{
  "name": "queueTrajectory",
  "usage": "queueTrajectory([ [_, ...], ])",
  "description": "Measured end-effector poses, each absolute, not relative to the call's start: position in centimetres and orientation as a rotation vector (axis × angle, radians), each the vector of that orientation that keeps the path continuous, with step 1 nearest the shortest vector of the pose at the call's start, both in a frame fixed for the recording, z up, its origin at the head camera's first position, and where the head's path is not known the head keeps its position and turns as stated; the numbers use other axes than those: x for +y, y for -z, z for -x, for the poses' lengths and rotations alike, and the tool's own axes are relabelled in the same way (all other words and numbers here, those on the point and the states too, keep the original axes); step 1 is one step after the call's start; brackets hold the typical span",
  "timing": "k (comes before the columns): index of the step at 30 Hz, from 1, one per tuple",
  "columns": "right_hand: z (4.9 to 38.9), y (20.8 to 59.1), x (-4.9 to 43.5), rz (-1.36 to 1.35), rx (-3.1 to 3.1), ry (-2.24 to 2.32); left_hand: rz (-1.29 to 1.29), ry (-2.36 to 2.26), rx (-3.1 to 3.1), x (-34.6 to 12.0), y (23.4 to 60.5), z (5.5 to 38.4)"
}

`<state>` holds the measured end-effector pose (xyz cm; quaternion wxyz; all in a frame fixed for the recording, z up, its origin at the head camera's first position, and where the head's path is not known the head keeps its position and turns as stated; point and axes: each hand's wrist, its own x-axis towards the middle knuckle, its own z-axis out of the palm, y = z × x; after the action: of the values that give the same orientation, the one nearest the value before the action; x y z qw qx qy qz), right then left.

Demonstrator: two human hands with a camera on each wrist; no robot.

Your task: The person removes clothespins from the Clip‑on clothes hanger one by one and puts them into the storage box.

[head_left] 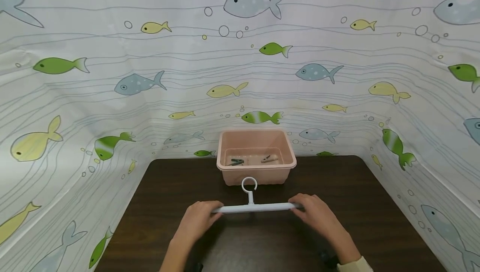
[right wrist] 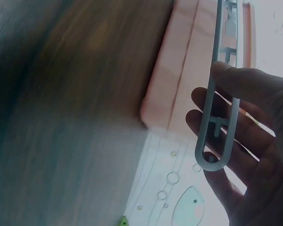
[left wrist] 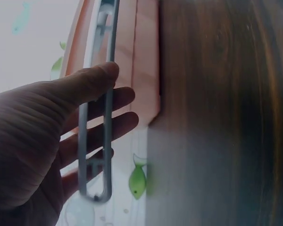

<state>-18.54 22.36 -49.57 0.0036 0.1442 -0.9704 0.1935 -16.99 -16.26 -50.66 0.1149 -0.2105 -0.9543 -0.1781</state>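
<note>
A light grey plastic hanger (head_left: 252, 208) with a round hook on top is held level above the dark table. My left hand (head_left: 201, 218) grips its left end, thumb on the near side and fingers behind, as the left wrist view shows. At the other end my right hand (head_left: 314, 213) pinches the hanger the same way. Seen from the wrists, the hanger's body is a long narrow loop (right wrist: 228, 136) with small pegs inside. Just behind the hook stands a pink plastic basin (head_left: 256, 176).
Inside the basin lie a dark green clothespin (head_left: 236, 162) and a pale clothespin (head_left: 269, 159). The dark wooden table (head_left: 161, 188) is enclosed at the back and sides by white sheeting (head_left: 180, 63) printed with fish.
</note>
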Motion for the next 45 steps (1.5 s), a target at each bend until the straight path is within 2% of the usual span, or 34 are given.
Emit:
queueTrajectory([
  [15,20.4,52.2,24.2,-0.458,-3.09,-0.758,0.574,0.525,-2.913,-15.4,52.9,19.5],
  [26,20.4,53.3,24.7,-0.364,-3.149,-0.816,0.651,0.477,-2.933,-14.7,53.7,19.5],
  [45,21.2,54.2,25.0,-0.314,-3.201,-0.749,0.64,0.438,-2.913,-14.3,54.8,20.0],
])
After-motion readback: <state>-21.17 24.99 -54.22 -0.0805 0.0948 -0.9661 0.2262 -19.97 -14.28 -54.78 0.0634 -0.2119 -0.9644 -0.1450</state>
